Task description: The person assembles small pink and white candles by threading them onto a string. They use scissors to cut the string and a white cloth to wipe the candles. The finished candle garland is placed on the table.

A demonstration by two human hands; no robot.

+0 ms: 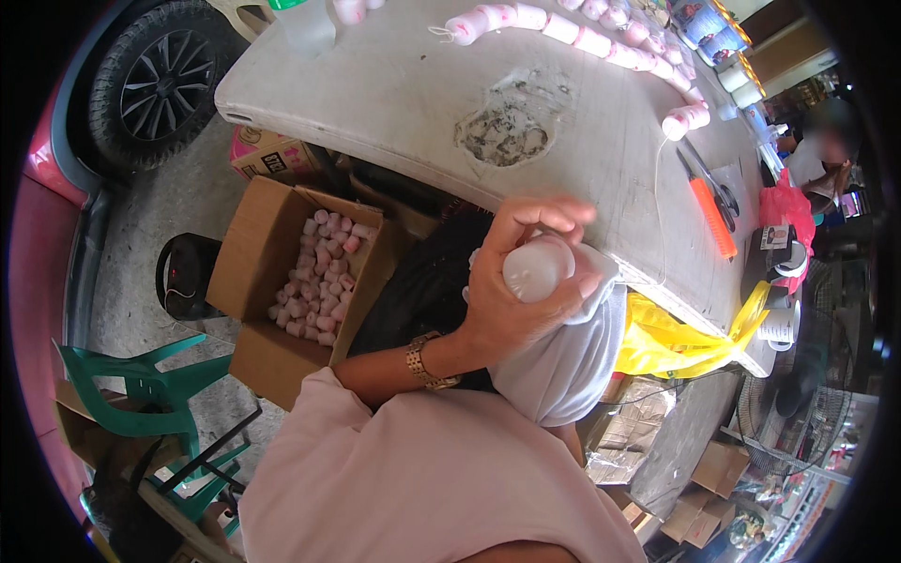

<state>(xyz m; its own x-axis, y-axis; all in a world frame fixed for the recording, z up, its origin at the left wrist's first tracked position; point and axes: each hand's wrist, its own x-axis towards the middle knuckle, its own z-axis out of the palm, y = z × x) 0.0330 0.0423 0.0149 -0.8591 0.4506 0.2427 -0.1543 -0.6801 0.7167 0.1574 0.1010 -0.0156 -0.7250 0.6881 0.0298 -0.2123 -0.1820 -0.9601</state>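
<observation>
My left hand [511, 291], with a gold watch on its wrist, is closed round a small round translucent white container [538, 269]. One round end of the container faces up; its sides are mostly covered by my fingers. Right behind and below this hand hangs a light grey cloth [563, 361], close to the table's near edge. My right hand does not show; a bit of skin appears under the cloth, and I cannot make out which part it is.
A stained white table [394, 84] holds a string of pink-white rolls [563, 30], an orange comb-like tool [713, 220], scissors [721, 192] and a green-topped container [305, 28]. An open carton [249, 235] of small pink-white pieces, a green chair [141, 375] and a yellow bag [671, 338] are nearby.
</observation>
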